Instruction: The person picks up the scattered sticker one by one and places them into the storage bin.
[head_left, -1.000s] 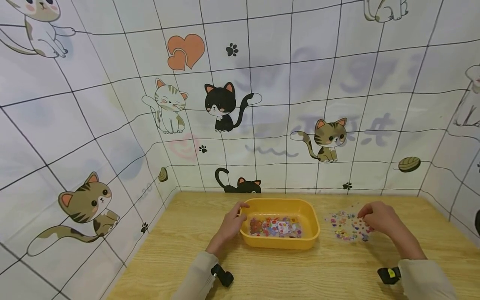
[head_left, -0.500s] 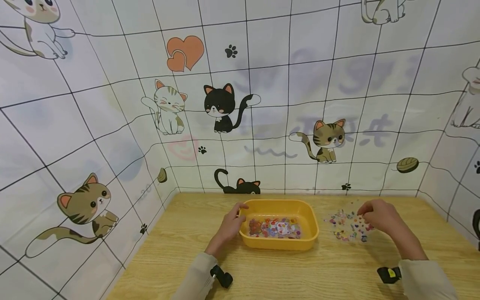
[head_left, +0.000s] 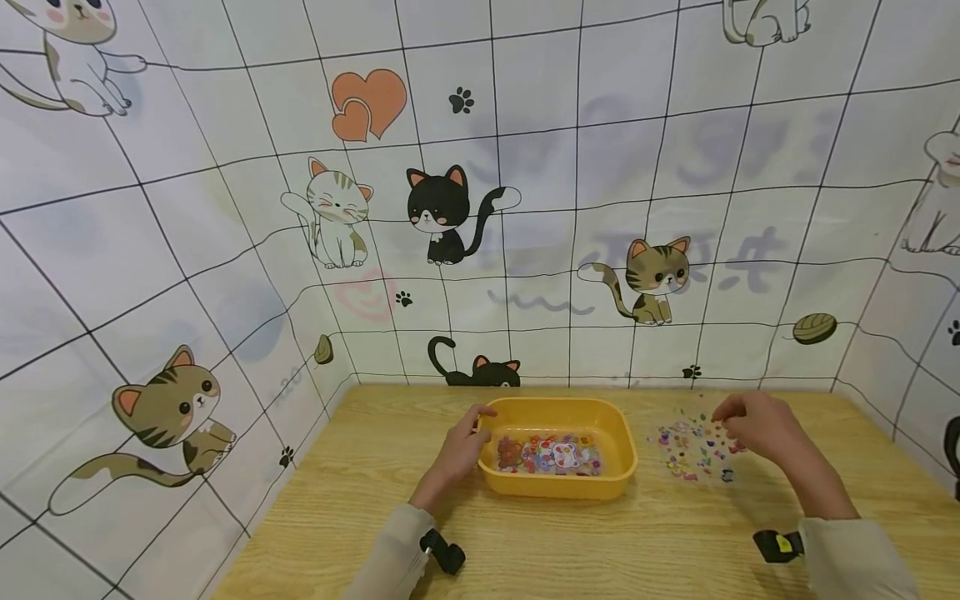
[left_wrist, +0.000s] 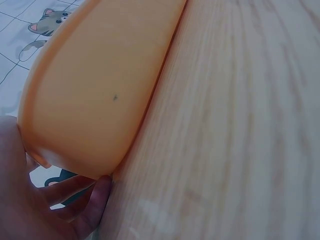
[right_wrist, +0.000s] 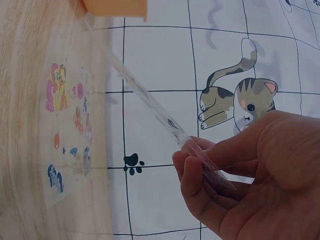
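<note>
My left hand [head_left: 459, 454] grips the left end of a yellow plastic tub [head_left: 558, 487], with its fingers at the rim. In the left wrist view, the tub's smooth side wall [left_wrist: 100, 85] fills the upper left, and the fingers curl round its corner. Inside the tub lie colourful sticker sheets [head_left: 555, 454] with bear and animal figures. To the right of the tub, my right hand [head_left: 763, 427] pinches a clear sticker sheet [right_wrist: 167, 120] between thumb and fingers, seen nearly edge-on in the right wrist view. Beneath it, another clear sheet with pony stickers [right_wrist: 56, 90] lies flat on the table.
The wood-grain table [head_left: 570, 542] is bounded at the back and sides by white hangings [head_left: 540, 108] printed with cats and grid lines. Black wrist mounts [head_left: 444, 552] sit at both cuffs.
My right hand has shifted very slightly up and left, and the small stickers beside it look more spread out. The left hand and tub stay in place.
</note>
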